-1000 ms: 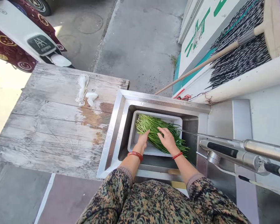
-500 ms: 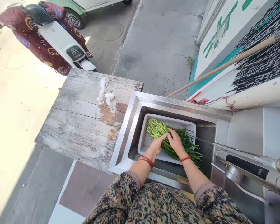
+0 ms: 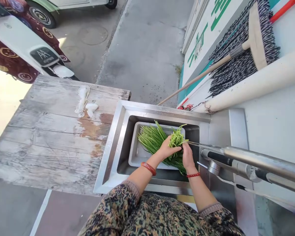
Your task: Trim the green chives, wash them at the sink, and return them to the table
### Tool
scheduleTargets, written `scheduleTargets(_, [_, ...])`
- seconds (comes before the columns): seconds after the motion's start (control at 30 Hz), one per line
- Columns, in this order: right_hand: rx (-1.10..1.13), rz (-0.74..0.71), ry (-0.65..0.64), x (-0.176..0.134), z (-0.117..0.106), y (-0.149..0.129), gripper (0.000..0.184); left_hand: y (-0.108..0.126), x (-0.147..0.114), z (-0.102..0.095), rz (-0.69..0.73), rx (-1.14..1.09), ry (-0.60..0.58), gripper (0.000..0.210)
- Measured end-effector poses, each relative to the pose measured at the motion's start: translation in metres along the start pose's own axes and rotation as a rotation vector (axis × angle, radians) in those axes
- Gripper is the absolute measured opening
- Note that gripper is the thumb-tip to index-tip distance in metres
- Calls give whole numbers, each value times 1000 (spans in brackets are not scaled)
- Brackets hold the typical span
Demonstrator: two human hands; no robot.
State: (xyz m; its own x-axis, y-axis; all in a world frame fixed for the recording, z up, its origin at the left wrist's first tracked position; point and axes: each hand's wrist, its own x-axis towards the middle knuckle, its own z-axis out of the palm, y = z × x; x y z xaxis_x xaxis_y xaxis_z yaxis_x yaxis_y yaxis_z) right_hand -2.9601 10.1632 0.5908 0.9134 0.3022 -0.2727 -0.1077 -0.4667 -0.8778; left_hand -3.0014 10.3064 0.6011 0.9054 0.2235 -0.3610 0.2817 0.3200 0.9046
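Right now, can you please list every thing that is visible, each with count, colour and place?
green stalks: one bunch, green, in the tray
tray: one, grey, inside the sink
sink: one, steel, centre
tap: one, steel, right
wooden table: one, weathered grey, left
white scraps: a few, on the table
broom: one, black-and-white bristles, upper right
scooter: one, white, upper left
left hand: grips some stalks
right hand: on the stalks

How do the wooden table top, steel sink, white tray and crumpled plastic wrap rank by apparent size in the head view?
1. wooden table top
2. steel sink
3. white tray, partly covered by greens and hands
4. crumpled plastic wrap
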Motion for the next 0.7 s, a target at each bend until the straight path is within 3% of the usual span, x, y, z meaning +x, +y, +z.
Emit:
scheduleTargets(0.13, [43,-2,-28,5,-3,-7,55,1,-1,3,67,193,38,79])
scheduleTargets(0.33, [-28,-106,-167,-2,6,-14,56,-5,-7,4,68,271,142,73])
scheduleTargets(0.43, [-106,-199,-164,-17,0,-5,53,-10,-10,11,81,215,131,85])
scheduleTargets(0.53, [-172,-259,-141,-29,-11,-2,54,-13,-15,15,-2,65,125,79])
scheduleTargets(0.63, [-171,-293,-240,-28,-15,-10,52,-15,-24,5,-136,-146,174,61])
scheduleTargets(0.7, [-128,-280,-255,-18,-11,-15,47,-17,-30,-11,-207,-286,270,54])
